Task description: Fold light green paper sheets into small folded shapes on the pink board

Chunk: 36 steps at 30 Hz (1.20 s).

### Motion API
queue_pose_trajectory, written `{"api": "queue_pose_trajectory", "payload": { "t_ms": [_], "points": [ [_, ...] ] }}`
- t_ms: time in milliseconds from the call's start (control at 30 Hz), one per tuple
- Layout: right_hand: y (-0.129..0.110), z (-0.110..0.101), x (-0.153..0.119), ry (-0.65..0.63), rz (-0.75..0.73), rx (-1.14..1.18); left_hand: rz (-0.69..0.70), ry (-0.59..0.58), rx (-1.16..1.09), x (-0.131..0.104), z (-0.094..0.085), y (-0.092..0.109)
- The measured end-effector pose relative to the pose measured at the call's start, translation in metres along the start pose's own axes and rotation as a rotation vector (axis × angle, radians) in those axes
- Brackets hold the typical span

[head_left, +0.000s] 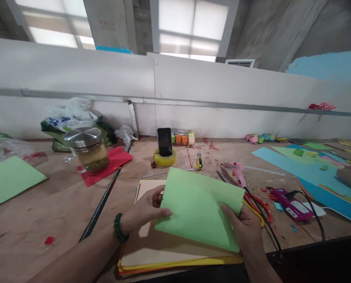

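The light green sheet [199, 212] is held by both hands, tilted above the stack of coloured paper [169, 247], which is laid on the tabletop [60, 212]. At its left edge the sheet is pinched by the left hand [146, 210], with the thumb on the upper face; at the right side it is grasped by the right hand [247, 228], also with the thumb on top. Whether the sheet is folded cannot be told with certainty.

For good handling, the pressure of both thumbs should be light and equal, so that no crease is made. The edges should be guided evenly, and the paper should be supported from below. Care is needed at the right, because the orange-handled scissors [260, 206] and the black cable [269, 228] are placed near that hand, and a corner could be caught.
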State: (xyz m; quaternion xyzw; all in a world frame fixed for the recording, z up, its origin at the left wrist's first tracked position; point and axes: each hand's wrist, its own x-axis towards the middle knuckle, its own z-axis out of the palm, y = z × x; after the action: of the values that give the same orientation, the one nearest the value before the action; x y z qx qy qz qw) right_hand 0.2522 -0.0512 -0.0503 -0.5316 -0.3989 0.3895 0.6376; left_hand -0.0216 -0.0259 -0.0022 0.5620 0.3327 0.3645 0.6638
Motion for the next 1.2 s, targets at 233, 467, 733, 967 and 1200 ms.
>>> {"api": "queue_pose_trajectory", "payload": {
  "t_ms": [233, 467, 733, 967, 1200],
  "points": [
    [-0.0031, 0.0023, -0.0012, 0.034, -0.036, 0.010, 0.025, -0.076, 0.095, 0.0003, 0.0001, -0.0002],
    [-0.0033, 0.0013, -0.0015, 0.019, -0.057, -0.025, -0.044, 0.043, -0.004, -0.0005, 0.0014, -0.0025],
    [0.0012, -0.0025, -0.0019, 0.024, -0.041, -0.016, -0.105, 0.108, -0.040, -0.0011, 0.0025, -0.0005],
    [-0.0007, -0.0013, -0.0030, 0.017, -0.030, -0.012, -0.076, 0.125, 0.004, -0.0010, 0.0026, 0.0001],
    [-0.0017, -0.0001, -0.0049, -0.004, -0.001, -0.009, -0.083, 0.121, 0.011, -0.0019, 0.0035, 0.0015]
  ]
}}
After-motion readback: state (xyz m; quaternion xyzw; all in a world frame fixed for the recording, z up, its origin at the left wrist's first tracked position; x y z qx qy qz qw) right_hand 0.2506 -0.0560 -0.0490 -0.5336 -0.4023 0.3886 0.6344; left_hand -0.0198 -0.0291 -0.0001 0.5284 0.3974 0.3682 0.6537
